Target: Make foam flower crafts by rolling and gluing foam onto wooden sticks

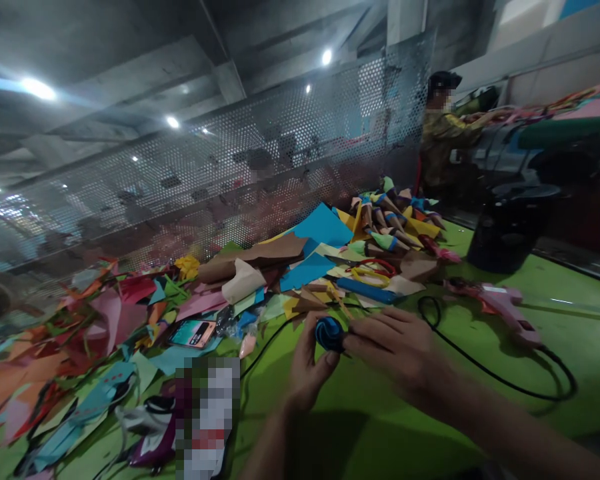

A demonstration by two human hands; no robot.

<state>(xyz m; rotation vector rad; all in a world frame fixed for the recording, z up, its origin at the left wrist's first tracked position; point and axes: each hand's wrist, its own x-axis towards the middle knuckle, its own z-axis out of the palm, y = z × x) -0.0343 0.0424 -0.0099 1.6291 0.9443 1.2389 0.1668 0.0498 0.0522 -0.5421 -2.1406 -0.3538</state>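
A small rolled blue paper flower (329, 333) is held between both of my hands just above the green table (380, 413). My left hand (307, 367) pinches it from the left with thumb and fingers curled. The fingers of my right hand (395, 343) press against its right side. A pink glue gun (500, 303) lies on the table to the right, its black cord (480, 367) looping round behind my right hand.
Heaps of coloured paper scraps (130, 313) cover the table's left and back, with scissors (373, 272) and a phone (193, 332) among them. Finished paper cones (395, 220) are piled at the back. A perforated metal screen (230, 173) stands behind. Another person (443, 127) works far right.
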